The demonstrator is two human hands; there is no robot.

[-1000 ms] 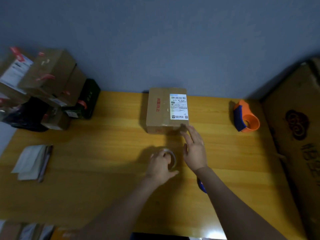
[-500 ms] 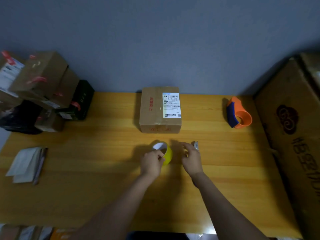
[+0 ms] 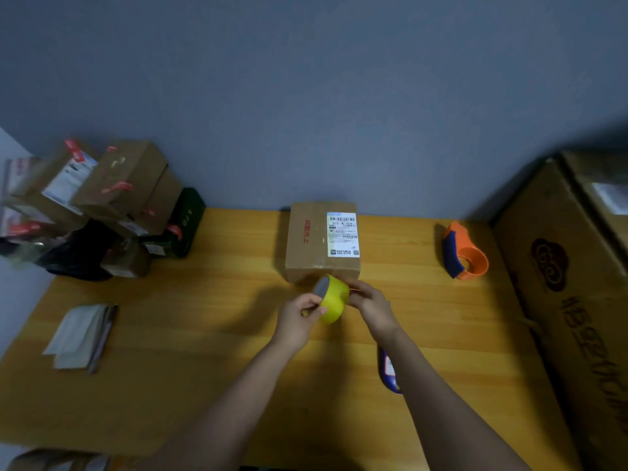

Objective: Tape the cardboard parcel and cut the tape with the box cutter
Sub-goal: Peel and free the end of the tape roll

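Note:
A cardboard parcel (image 3: 321, 241) with a white shipping label stands on the wooden table (image 3: 204, 334) against the wall. Just in front of it I hold a yellow tape roll (image 3: 333, 299) above the table, tilted on its side. My left hand (image 3: 299, 321) pinches the roll's near rim. My right hand (image 3: 372, 307) grips its far side. A blue-handled box cutter (image 3: 387, 370) lies on the table, partly hidden under my right forearm.
An orange and blue tape dispenser (image 3: 464, 251) sits at the right. A large carton (image 3: 574, 300) fills the right edge. A pile of parcels (image 3: 98, 205) is stacked at the back left. Folded papers (image 3: 81, 334) lie at the left.
Both hands lifted the yellow tape roll off the table and carried it forward, close to the parcel's front face. The right hand went from the parcel to the roll.

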